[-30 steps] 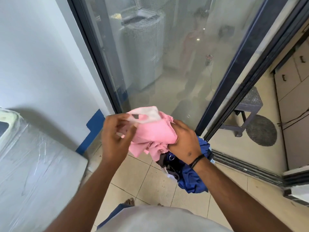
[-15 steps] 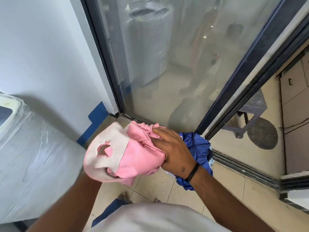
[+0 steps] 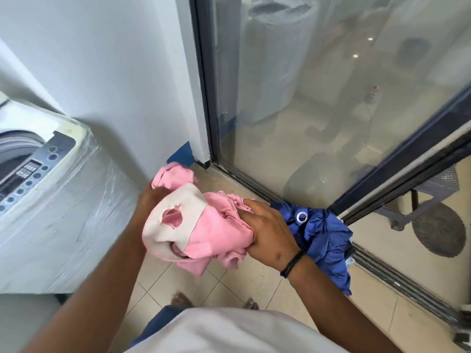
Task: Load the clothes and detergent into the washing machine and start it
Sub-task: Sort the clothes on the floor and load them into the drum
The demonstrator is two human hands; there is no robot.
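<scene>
Both hands, left hand and right hand, grip bundled clothes; loading is underway, next swing them left into the washing machine.

Person wears a pale grey-white top, blue legwear showing beneath its hem, a thin black band round the right wrist; both forearms bare, toes bare on the tiled floor.
</scene>
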